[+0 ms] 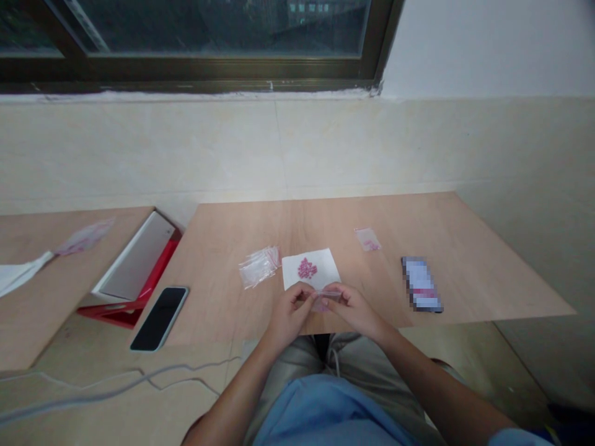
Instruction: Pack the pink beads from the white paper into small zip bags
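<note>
Between my two hands is a small clear zip bag, held by its upper edge close to the table's front edge. My left hand pinches the bag's left side, and my right hand pinches the right side. Whether anything lies inside it, I cannot make out. Just beyond my fingers a white sheet of paper carries a small heap of pink beads. To the left of the paper lies a stack of clear zip bags. Farther back on the right rests another small bag with some pink pieces in it.
A dark-screened phone lies at the table's left front edge, and a second phone with a lit, blurred screen is on the right. A red and white box stands between this table and another wooden table. Cables run low at left.
</note>
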Demonstrator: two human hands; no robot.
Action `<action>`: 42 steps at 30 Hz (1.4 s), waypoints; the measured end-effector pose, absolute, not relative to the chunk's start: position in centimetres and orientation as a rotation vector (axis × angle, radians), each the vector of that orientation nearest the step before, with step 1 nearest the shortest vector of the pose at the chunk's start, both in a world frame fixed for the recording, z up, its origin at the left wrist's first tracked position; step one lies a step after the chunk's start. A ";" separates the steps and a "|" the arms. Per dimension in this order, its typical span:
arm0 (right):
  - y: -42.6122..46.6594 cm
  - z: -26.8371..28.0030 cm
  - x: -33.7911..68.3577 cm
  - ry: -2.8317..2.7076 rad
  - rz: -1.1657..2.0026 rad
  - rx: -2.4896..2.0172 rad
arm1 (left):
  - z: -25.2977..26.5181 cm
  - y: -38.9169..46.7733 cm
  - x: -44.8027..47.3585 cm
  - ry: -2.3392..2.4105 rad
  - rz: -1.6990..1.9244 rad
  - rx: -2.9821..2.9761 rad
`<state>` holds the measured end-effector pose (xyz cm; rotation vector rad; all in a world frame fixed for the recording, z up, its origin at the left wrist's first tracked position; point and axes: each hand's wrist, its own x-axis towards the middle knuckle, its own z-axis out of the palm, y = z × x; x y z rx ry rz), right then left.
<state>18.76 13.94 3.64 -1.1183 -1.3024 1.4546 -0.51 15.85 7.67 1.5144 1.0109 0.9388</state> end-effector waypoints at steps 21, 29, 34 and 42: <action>13.5 6.1 19.6 -1.409 1.353 -1.121 | 9.3 14.6 0.3 0.928 0.866 1.773; 14.3 5.6 20.5 -1.337 1.286 -1.129 | 9.6 15.8 -1.0 0.970 0.995 1.740; 14.6 5.6 20.1 -1.268 1.354 -1.105 | 9.3 16.5 -1.6 0.981 1.027 1.701; 14.4 5.3 20.0 -1.192 1.343 -1.164 | 8.9 16.4 -1.6 1.044 1.031 1.675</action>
